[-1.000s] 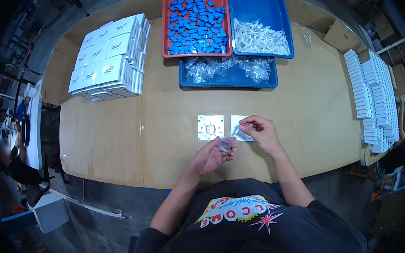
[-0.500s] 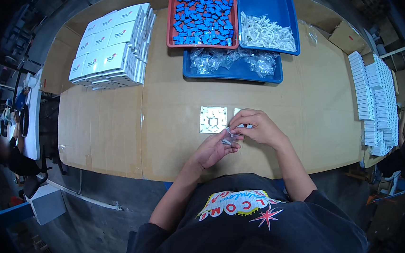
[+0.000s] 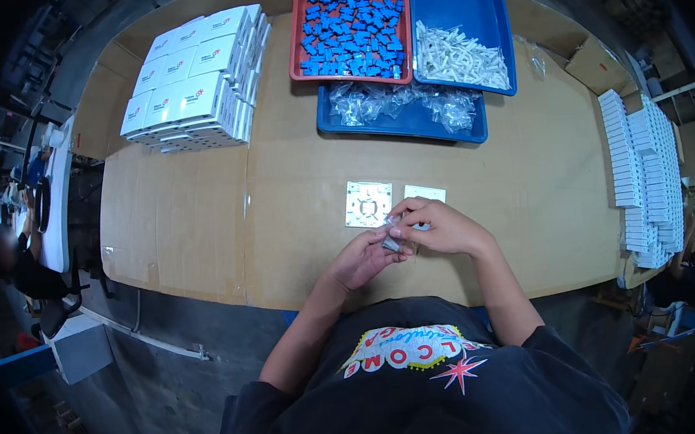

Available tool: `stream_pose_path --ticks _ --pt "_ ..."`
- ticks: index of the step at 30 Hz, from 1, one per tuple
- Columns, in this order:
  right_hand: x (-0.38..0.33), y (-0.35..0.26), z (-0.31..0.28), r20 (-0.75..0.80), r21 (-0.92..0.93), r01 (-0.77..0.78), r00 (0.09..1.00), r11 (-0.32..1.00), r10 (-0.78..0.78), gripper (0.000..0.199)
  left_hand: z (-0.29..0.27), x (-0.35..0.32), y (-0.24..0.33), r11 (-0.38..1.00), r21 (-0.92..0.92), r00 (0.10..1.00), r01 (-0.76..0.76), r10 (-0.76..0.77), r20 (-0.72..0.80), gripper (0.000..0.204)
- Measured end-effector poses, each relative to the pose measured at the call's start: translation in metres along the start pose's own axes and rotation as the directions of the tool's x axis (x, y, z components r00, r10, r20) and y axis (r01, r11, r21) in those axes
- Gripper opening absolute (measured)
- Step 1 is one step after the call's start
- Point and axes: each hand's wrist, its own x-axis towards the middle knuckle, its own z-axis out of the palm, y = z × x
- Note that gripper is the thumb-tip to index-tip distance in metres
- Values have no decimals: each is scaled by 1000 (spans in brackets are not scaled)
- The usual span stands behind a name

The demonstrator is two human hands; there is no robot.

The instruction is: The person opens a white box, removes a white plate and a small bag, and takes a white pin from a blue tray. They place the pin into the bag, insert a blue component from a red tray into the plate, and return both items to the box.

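Even, fairly bright overhead light on the table (image 3: 201,228); soft, short shadows under the hands. Mild glare on the white boxes (image 3: 191,90) and clear bags (image 3: 404,102). Strong fisheye bend: table edges curve, corners vignetted to black. Left margin dim, with small blue light points. Centre sharp; rim detail smeared and soft.

White boxes with small red-and-blue labels (image 3: 194,82) stacked at the table's far left, clear plastic bags (image 3: 404,102) in a blue tray, white cartons (image 3: 642,173) stacked along the right edge.
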Motion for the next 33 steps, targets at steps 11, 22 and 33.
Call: stream_pose_path --ticks 11,22,33 --pt "7 -21 -1 21 234 14 1000 972 -20 34 23 -3 8 993 58 993 -106 109 -49 40" --pt "15 -20 -7 -5 72 39 999 997 -38 36 34 -1 12 992 63 990 -109 114 -82 36" --pt "24 6 -33 -107 74 168 981 983 -159 30 13 0 7 1000 29 998 -6 7 -57 57"
